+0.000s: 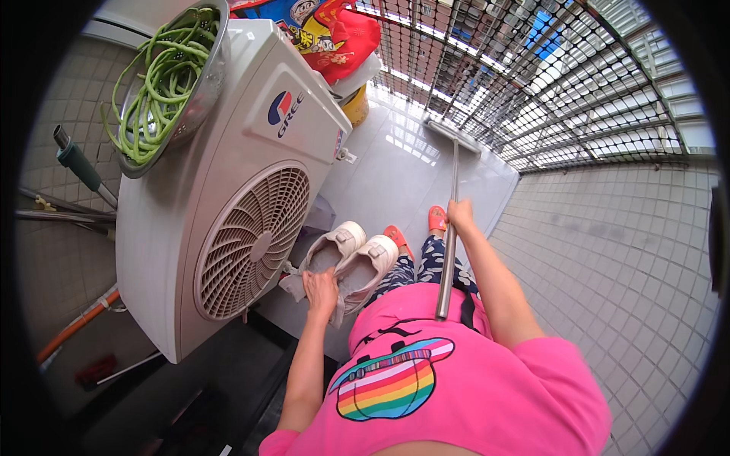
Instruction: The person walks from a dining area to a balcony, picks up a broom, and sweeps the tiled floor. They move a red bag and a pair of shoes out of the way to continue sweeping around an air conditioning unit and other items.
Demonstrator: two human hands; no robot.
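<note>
My left hand [321, 290] grips the backs of a pair of white shoes [349, 262], which hang side by side with their toes pointing away from me. My right hand [459, 214] is closed around a long metal pole [448, 262]. The pole's near end rests close to my pink shirt. Its far end joins a wide, pale mop or squeegee head [453, 137] on the grey tiled floor [376, 171], beside the mesh-covered railing. Left of the shoes stands a white air-conditioner outdoor unit [228, 188] with a round fan grille.
On the unit sit a metal colander [214, 80] of long green beans [171, 85] and a red printed bag [348, 45]. A yellow bucket [356, 106] stands behind it. Poles [80, 165] lean at the left; a tiled wall [599, 239] and mesh railing [513, 85] bound the right and far sides.
</note>
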